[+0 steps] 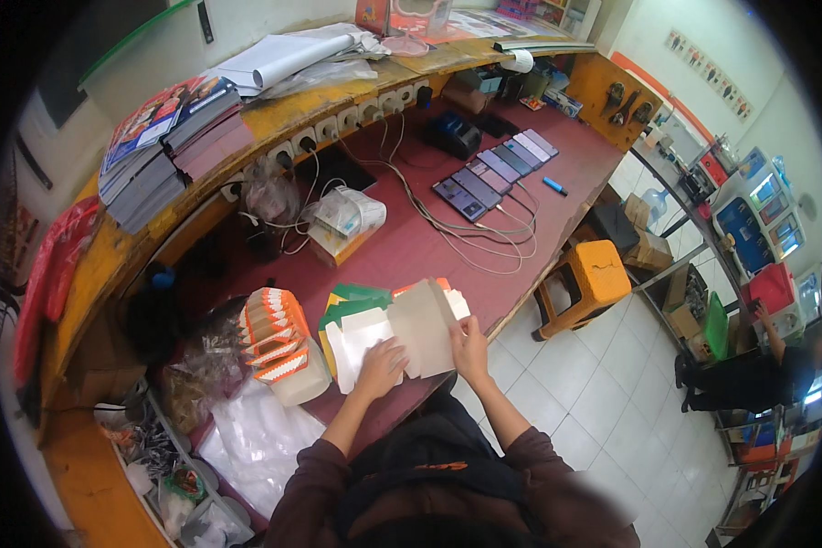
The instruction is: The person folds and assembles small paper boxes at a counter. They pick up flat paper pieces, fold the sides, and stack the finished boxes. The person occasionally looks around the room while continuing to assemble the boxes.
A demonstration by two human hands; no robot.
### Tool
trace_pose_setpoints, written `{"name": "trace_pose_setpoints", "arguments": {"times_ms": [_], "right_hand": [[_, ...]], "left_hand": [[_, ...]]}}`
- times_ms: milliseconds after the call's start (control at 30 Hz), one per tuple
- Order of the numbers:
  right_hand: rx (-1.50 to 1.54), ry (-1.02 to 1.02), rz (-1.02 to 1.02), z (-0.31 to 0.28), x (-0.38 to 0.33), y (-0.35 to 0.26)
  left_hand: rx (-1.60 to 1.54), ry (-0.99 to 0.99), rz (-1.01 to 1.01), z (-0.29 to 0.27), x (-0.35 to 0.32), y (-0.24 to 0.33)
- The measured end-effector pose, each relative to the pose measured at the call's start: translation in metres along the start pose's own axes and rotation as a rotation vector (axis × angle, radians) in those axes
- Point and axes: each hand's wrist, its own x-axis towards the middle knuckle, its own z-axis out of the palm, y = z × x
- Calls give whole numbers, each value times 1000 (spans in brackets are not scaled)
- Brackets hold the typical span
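Note:
At the desk's near edge, my right hand [468, 350] pinches the right edge of a flat grey-beige cardboard piece [421, 329]. Fingers stretched, my left hand [382, 366] lies on a white card blank [358, 337] with cut flaps, just left of the grey piece. Whether the two are one sheet I cannot tell. Green and yellow card pieces [360, 297] stick out behind them, and orange-edged card shows behind the grey piece. To the left stands an overlapping row of folded orange, white and brown card boxes [274, 331].
Clear plastic bags [256, 443] lie left of my lap. Several phones [493, 173] with white cables lie farther back on the red desk [411, 251]. A white and yellow box [347, 219] stands behind the cards. An orange stool [586, 281] is at right; another person [749, 370] is far right.

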Motion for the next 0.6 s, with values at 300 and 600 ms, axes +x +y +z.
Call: {"name": "trace_pose_setpoints", "arguments": {"times_ms": [300,600], "right_hand": [[137,104,-562,-15,-47,-76],[369,235,-623,-35,-66,-105]], "left_hand": [[-638,543,147,-81,-12,113],[-49,995,591,-118,-30,138]]}}
